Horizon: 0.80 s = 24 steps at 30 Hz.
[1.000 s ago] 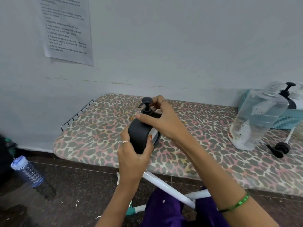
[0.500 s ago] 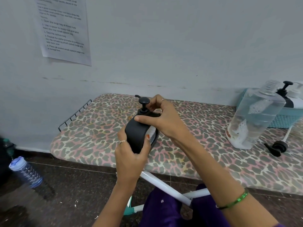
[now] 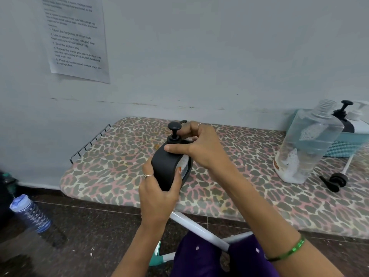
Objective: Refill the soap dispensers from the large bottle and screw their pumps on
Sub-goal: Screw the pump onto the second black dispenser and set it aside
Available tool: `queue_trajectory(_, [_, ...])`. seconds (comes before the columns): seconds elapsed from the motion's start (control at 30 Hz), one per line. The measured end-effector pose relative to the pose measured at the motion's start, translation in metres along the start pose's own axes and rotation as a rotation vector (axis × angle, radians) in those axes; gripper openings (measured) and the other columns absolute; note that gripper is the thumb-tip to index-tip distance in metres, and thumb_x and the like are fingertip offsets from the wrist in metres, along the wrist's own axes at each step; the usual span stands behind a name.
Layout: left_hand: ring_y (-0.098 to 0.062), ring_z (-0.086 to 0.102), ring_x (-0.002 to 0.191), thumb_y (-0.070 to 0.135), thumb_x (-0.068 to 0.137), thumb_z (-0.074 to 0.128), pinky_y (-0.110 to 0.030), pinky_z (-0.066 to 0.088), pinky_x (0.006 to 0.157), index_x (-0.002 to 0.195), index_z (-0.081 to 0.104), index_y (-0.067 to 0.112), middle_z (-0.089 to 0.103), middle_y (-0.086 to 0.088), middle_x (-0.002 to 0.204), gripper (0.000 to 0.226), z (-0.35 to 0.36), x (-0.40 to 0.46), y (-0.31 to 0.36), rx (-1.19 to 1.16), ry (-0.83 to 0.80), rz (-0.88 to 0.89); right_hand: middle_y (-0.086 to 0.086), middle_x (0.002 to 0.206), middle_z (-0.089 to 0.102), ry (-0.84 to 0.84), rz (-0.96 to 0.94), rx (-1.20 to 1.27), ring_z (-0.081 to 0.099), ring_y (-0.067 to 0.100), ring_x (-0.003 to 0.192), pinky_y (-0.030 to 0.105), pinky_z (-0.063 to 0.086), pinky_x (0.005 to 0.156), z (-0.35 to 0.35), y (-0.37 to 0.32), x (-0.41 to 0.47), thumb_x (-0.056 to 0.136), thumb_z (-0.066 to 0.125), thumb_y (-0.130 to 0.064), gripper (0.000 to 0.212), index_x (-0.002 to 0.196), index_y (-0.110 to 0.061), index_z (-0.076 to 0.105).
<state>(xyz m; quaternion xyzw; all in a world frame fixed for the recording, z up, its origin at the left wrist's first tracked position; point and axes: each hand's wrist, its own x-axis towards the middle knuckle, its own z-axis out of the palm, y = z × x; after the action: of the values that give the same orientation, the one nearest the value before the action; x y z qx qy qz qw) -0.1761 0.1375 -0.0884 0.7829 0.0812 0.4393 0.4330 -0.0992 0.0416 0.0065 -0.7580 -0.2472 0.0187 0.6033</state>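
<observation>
My left hand (image 3: 157,194) grips the body of a black soap dispenser (image 3: 165,166), held tilted above the near edge of the leopard-print board (image 3: 111,166). My right hand (image 3: 201,148) curls round the collar of its black pump (image 3: 174,130), thumb across the front. The large clear bottle (image 3: 307,144) stands uncapped at the right, nearly empty with foam at the bottom. Its loose black pump (image 3: 335,180) lies on the board beside it.
A teal basket (image 3: 347,144) at the far right holds a black dispenser (image 3: 344,114) and a white one (image 3: 359,116). A blue water bottle (image 3: 30,212) stands on the dark floor at the left. A wire rack (image 3: 89,142) edges the board's left end.
The pump's spout has swung round from the left to point away from me as my right hand turned its collar. The dispenser stays in my left hand.
</observation>
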Motion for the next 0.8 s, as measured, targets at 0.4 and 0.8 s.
queue_trajectory(0.4, [-0.003,0.059,0.086,0.049,0.082,0.063,-0.017,0.05,0.07,0.125,0.041,0.014,0.062,-0.002,0.1,0.06,-0.001,0.0,-0.003,-0.016,-0.007,0.0,0.008,0.126,0.063,-0.498,0.016,0.157,0.059,0.014,0.117,0.027,0.047,0.101,-0.027,-0.006,0.015,0.089,0.06,0.003,0.042,0.129,-0.005,0.05])
queue_trajectory(0.8, [0.002,0.059,0.087,0.037,0.081,0.066,-0.012,0.048,0.071,0.121,0.044,0.017,0.059,0.007,0.096,0.049,-0.005,-0.004,0.008,-0.034,-0.013,0.005,0.005,0.113,0.07,-0.138,-0.051,0.116,0.064,0.012,0.109,0.036,0.048,0.1,-0.005,-0.004,-0.011,0.083,0.069,-0.002,0.035,0.116,-0.011,0.062])
